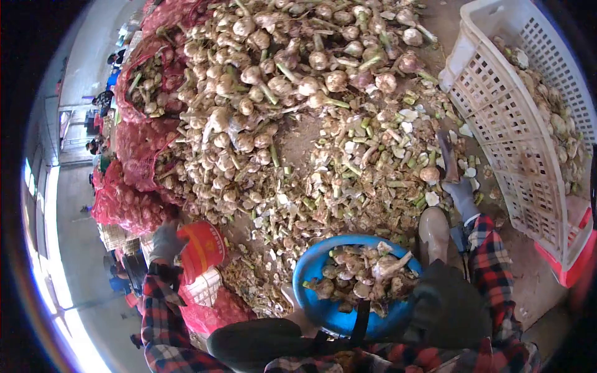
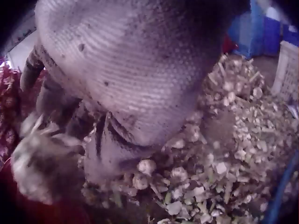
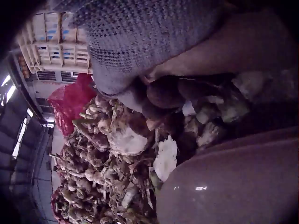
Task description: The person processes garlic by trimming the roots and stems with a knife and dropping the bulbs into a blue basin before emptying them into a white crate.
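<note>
My gloved left hand is beside the red bucket, its fingers spread and loosely bent. In the left wrist view, a blurred garlic bulb is just below the left hand, over something red; contact with the fingertips is unclear. My gloved right hand is low beside the shoe and grips a long brown tool. In the right wrist view, the right hand's fingers curl under its partly hidden handle. Garlic bulbs lie heaped ahead, with trimmings nearer.
A blue basin holding garlic pieces stands between the legs. On the right is a white slatted crate with more pieces inside. Red mesh sacks line the left side. Several people are farther back on the left.
</note>
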Action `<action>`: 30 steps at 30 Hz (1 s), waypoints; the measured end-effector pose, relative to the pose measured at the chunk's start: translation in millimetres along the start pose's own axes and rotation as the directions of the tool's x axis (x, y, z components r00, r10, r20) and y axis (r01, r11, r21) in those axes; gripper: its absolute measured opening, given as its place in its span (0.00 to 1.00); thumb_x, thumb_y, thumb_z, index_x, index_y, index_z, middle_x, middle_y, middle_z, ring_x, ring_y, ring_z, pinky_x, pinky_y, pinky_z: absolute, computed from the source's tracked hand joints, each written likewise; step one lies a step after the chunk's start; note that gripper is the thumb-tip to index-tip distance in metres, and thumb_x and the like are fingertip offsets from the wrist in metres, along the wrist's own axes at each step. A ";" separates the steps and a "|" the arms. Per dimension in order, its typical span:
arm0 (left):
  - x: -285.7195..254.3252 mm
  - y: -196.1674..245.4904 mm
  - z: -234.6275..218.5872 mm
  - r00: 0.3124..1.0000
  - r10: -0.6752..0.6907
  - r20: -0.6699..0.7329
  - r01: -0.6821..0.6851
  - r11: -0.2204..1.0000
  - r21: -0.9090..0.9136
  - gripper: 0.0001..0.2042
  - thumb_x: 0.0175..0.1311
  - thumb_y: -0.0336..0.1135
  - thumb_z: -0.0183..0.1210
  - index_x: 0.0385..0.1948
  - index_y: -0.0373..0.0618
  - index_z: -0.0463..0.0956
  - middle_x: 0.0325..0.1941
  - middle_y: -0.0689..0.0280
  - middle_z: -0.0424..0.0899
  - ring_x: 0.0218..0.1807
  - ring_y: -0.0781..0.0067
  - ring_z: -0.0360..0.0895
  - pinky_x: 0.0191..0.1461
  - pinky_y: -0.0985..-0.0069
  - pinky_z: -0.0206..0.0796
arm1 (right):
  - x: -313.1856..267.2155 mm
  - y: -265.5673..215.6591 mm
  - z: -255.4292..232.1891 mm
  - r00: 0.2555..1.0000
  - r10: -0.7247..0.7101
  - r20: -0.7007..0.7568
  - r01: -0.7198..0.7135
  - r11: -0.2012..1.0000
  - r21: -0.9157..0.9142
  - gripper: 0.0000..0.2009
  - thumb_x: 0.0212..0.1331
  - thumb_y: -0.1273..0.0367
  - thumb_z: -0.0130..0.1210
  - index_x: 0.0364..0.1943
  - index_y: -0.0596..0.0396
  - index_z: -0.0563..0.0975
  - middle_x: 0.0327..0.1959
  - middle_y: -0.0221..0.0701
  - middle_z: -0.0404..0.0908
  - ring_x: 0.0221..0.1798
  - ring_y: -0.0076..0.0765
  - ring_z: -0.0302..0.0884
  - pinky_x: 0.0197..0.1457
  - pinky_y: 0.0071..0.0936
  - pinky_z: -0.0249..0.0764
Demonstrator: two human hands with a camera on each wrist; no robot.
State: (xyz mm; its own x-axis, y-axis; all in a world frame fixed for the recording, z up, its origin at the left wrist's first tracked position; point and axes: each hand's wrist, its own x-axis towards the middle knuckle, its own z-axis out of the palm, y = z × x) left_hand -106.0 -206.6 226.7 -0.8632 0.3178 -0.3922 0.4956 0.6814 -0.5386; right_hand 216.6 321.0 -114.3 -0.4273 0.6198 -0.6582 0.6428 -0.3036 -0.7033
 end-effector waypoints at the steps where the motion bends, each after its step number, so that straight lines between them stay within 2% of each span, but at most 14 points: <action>1: 12.7 -7.5 28.5 0.998 0.052 -0.029 -0.056 0.988 -0.142 0.19 0.42 0.46 0.54 0.36 0.47 0.70 0.34 0.56 0.74 0.36 0.57 0.72 0.40 0.65 0.63 | 2.5 3.5 1.5 1.000 0.001 -0.015 -0.001 1.000 0.010 0.09 0.35 0.68 0.56 0.22 0.57 0.72 0.16 0.28 0.72 0.13 0.23 0.67 0.13 0.22 0.61; 3: 33.4 29.1 23.9 0.997 0.068 0.026 -0.052 0.914 -0.403 0.16 0.46 0.45 0.52 0.35 0.47 0.71 0.33 0.55 0.75 0.37 0.57 0.72 0.41 0.67 0.63 | -18.4 -23.6 -0.5 0.995 0.071 0.076 -0.072 0.997 0.016 0.10 0.36 0.68 0.56 0.24 0.59 0.72 0.17 0.28 0.72 0.15 0.23 0.68 0.16 0.22 0.62; 6: 57.3 128.5 -19.4 0.964 0.048 0.263 0.101 0.844 -0.526 0.17 0.47 0.48 0.49 0.35 0.49 0.72 0.34 0.55 0.75 0.39 0.57 0.72 0.43 0.69 0.62 | -16.2 -15.1 0.5 0.988 -0.155 -0.001 0.155 0.988 -0.019 0.10 0.38 0.68 0.56 0.24 0.59 0.72 0.17 0.27 0.71 0.20 0.22 0.68 0.21 0.22 0.62; 7: 71.1 149.5 -2.2 0.985 0.132 0.114 -0.061 0.872 -0.486 0.17 0.48 0.48 0.49 0.36 0.50 0.72 0.34 0.56 0.75 0.39 0.57 0.72 0.43 0.68 0.62 | -8.5 -5.7 3.3 0.990 -0.140 -0.002 0.140 0.990 -0.025 0.10 0.38 0.68 0.56 0.24 0.59 0.72 0.17 0.27 0.71 0.20 0.22 0.68 0.21 0.22 0.62; 10: 95.0 229.5 1.8 0.953 0.302 0.035 -0.235 0.804 -0.546 0.18 0.47 0.46 0.50 0.37 0.46 0.70 0.34 0.57 0.75 0.40 0.57 0.71 0.44 0.67 0.62 | 5.3 16.3 -7.7 0.955 -0.279 0.096 0.281 0.960 0.000 0.14 0.37 0.66 0.57 0.26 0.62 0.72 0.19 0.30 0.72 0.24 0.25 0.69 0.25 0.24 0.63; 13: 101.8 322.0 -25.1 0.874 0.460 -0.159 -0.435 0.591 -0.679 0.17 0.47 0.44 0.52 0.37 0.47 0.71 0.37 0.58 0.74 0.41 0.59 0.71 0.45 0.70 0.62 | -6.1 -6.0 -2.4 0.991 -0.137 -0.012 0.132 0.974 -0.184 0.20 0.33 0.61 0.58 0.27 0.65 0.72 0.21 0.34 0.73 0.26 0.29 0.70 0.29 0.26 0.65; 18: 85.6 457.9 -78.0 0.466 0.726 -0.506 -0.865 0.253 -0.434 0.24 0.43 0.38 0.55 0.47 0.50 0.61 0.49 0.58 0.64 0.48 0.59 0.65 0.49 0.68 0.58 | -23.6 -26.7 1.6 0.996 -0.085 -0.039 0.077 0.982 -0.172 0.19 0.32 0.60 0.56 0.22 0.66 0.72 0.21 0.37 0.74 0.27 0.33 0.72 0.29 0.27 0.66; 20: 76.4 493.3 -84.3 0.423 0.798 -0.429 -0.898 0.308 -0.314 0.23 0.43 0.34 0.53 0.47 0.51 0.62 0.47 0.57 0.65 0.46 0.58 0.66 0.48 0.68 0.59 | -25.7 -23.1 -1.6 0.998 -0.053 0.030 0.055 0.996 -0.075 0.19 0.32 0.60 0.56 0.21 0.65 0.72 0.20 0.37 0.73 0.25 0.33 0.72 0.28 0.26 0.66; 22: 80.7 509.2 -91.2 0.485 0.839 -0.248 -0.859 0.403 -0.316 0.23 0.42 0.30 0.52 0.46 0.52 0.62 0.46 0.56 0.65 0.45 0.57 0.68 0.47 0.68 0.61 | -3.0 -1.7 -0.7 0.967 -0.253 -0.021 0.233 0.919 -0.319 0.15 0.33 0.64 0.56 0.20 0.64 0.71 0.16 0.34 0.72 0.22 0.30 0.70 0.25 0.26 0.65; 23: 88.3 515.9 -74.0 0.473 0.762 -0.442 -0.877 0.359 -0.320 0.21 0.41 0.28 0.51 0.44 0.50 0.64 0.42 0.55 0.68 0.43 0.57 0.69 0.44 0.67 0.62 | -8.0 -17.3 -0.8 1.000 0.004 0.026 0.003 0.965 -0.263 0.14 0.35 0.70 0.59 0.25 0.63 0.69 0.19 0.28 0.70 0.20 0.23 0.65 0.19 0.24 0.62; 25: 94.5 503.9 -69.6 0.553 0.709 -0.437 -0.824 0.386 -0.415 0.18 0.43 0.29 0.53 0.41 0.47 0.67 0.37 0.56 0.72 0.41 0.57 0.71 0.41 0.69 0.64 | -20.1 -20.4 -1.2 0.992 -0.050 0.114 0.044 0.997 0.063 0.12 0.36 0.71 0.59 0.26 0.62 0.71 0.21 0.29 0.73 0.22 0.22 0.69 0.22 0.22 0.64; 27: 92.8 472.0 -63.8 0.590 0.665 -0.458 -0.686 0.113 -0.719 0.17 0.45 0.32 0.54 0.41 0.45 0.68 0.38 0.57 0.73 0.40 0.62 0.72 0.42 0.73 0.65 | -1.7 -2.4 -1.4 0.991 -0.123 0.045 0.127 0.986 -0.105 0.13 0.35 0.73 0.59 0.29 0.63 0.72 0.24 0.30 0.75 0.24 0.22 0.71 0.26 0.19 0.66; 28: 87.5 450.4 -63.8 0.627 0.631 -0.456 -0.648 0.099 -0.755 0.16 0.45 0.33 0.54 0.40 0.44 0.69 0.37 0.58 0.74 0.39 0.65 0.73 0.41 0.75 0.65 | 10.7 5.9 -3.9 0.990 -0.130 0.061 0.135 0.986 -0.095 0.13 0.35 0.73 0.59 0.29 0.63 0.72 0.24 0.30 0.75 0.24 0.22 0.71 0.26 0.19 0.66; 30: 57.5 400.3 -68.6 0.710 0.573 -0.409 -0.585 0.156 -0.796 0.15 0.46 0.33 0.54 0.39 0.44 0.69 0.37 0.59 0.75 0.39 0.68 0.73 0.41 0.76 0.64 | 27.0 19.2 -2.0 0.993 -0.110 0.043 0.118 0.896 -0.428 0.29 0.33 0.53 0.54 0.40 0.61 0.70 0.37 0.41 0.74 0.40 0.41 0.72 0.43 0.30 0.66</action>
State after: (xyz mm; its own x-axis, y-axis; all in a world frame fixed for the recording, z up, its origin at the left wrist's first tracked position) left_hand 36.2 129.7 39.7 -0.3681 0.8860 -0.2820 0.5061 0.4453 0.7386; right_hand 218.7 333.3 -145.0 -0.5225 0.6180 -0.5875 0.7976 0.1108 -0.5929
